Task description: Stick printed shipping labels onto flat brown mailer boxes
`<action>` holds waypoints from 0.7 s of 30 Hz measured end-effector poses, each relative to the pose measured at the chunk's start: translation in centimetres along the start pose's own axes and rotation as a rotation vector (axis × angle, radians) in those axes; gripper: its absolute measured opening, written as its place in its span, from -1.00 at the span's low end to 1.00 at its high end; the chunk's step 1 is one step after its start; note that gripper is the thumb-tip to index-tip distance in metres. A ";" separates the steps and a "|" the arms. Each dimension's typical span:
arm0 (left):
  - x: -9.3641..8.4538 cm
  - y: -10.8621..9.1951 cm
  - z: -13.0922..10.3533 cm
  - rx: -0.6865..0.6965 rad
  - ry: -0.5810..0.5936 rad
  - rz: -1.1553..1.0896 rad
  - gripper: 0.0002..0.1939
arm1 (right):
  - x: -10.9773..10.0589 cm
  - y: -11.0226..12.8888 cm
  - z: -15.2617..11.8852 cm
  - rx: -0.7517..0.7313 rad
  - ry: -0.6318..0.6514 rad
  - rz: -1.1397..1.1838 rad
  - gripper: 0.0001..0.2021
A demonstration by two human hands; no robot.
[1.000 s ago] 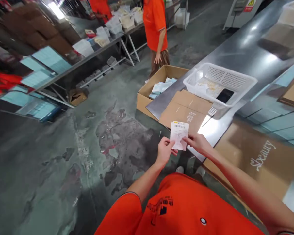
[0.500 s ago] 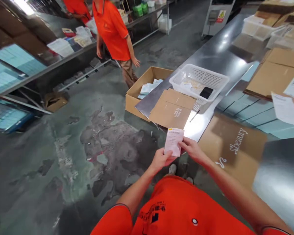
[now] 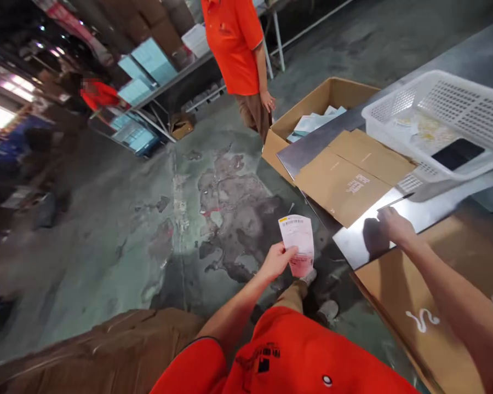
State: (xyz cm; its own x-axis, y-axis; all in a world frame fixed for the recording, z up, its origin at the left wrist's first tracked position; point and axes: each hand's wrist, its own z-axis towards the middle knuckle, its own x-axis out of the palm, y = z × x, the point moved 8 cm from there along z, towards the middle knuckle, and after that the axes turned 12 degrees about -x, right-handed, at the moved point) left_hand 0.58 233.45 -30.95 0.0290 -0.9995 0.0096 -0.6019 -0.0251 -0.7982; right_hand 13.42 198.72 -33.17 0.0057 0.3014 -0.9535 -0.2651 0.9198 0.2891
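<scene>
My left hand [image 3: 277,261] pinches a printed paper slip [image 3: 298,235] with a barcode and a yellow corner mark, thumb on its face. It hangs over the floor, in front of my legs. My right hand [image 3: 395,225] is at the metal table's corner, fingers curled on the near end of a thin dark pen [image 3: 402,200]. The fingertips are small and slightly blurred. Beside this hand lies a flattened cardboard sheet [image 3: 345,178] with white print. Just beyond the pen stands a white perforated basket [image 3: 431,104] holding a dark phone-like slab [image 3: 458,154] and small pale items.
An open carton [image 3: 281,143] with pale blue boxes stands past the table corner [image 3: 345,243]. Printed cardboard [image 3: 447,295] is at my right; brown cardboard [image 3: 107,350] lies low at left. A co-worker in an orange shirt [image 3: 234,49] stands ahead, another person [image 3: 101,96] farther left.
My right hand has left the paper slip and moved right to the pen on the table. The left hand keeps the slip, now fully unfolded to view. The camera has turned left.
</scene>
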 end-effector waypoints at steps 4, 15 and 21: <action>-0.5 -1.6 2.3 0.011 -0.025 0.018 -0.66 | -10.4 -0.6 3.6 -0.052 -0.164 -0.165 -0.79; 5.7 -5.2 3.4 0.086 0.224 0.131 -0.63 | -11.6 13.9 2.8 -0.021 0.169 0.764 -0.59; 11.1 -3.9 1.9 -0.014 0.606 0.185 -0.50 | -12.6 11.6 -1.2 0.229 -0.172 0.929 -0.60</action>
State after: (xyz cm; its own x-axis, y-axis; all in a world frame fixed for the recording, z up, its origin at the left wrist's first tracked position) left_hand 4.72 222.52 -28.90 -0.5314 -0.8195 0.2146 -0.5637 0.1530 -0.8117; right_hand 9.09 205.29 -17.87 0.0348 0.9479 -0.3168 -0.0414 0.3181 0.9472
